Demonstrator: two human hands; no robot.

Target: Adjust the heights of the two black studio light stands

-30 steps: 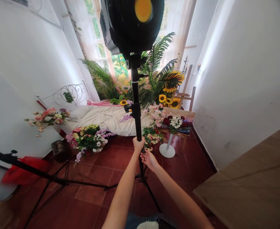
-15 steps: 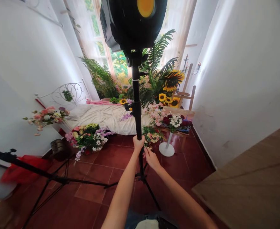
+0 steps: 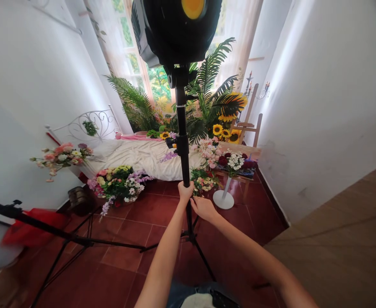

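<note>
A black light stand [image 3: 183,162] rises upright in front of me, with a large black lamp [image 3: 178,32] on top. My left hand [image 3: 185,191] is wrapped round its pole at mid-height. Just below and to the right, my right hand [image 3: 203,208] is at the pole, its fingers bent against the right side; what they grip there is too small to make out. A black clamp knob [image 3: 172,143] sticks out from the pole above my hands. The stand's legs [image 3: 203,259] spread on the red tiled floor.
Another black stand [image 3: 56,233] slants across the left. Flower bunches [image 3: 120,184] lie before a white bed [image 3: 143,156]. To the right are a round white base [image 3: 223,199], flowers and a wooden easel [image 3: 256,130]. Palm fronds stand by the window.
My right hand has moved slightly left and up against the pole, and its fingers have bent in. My right forearm has swung outward. My left hand keeps its hold.
</note>
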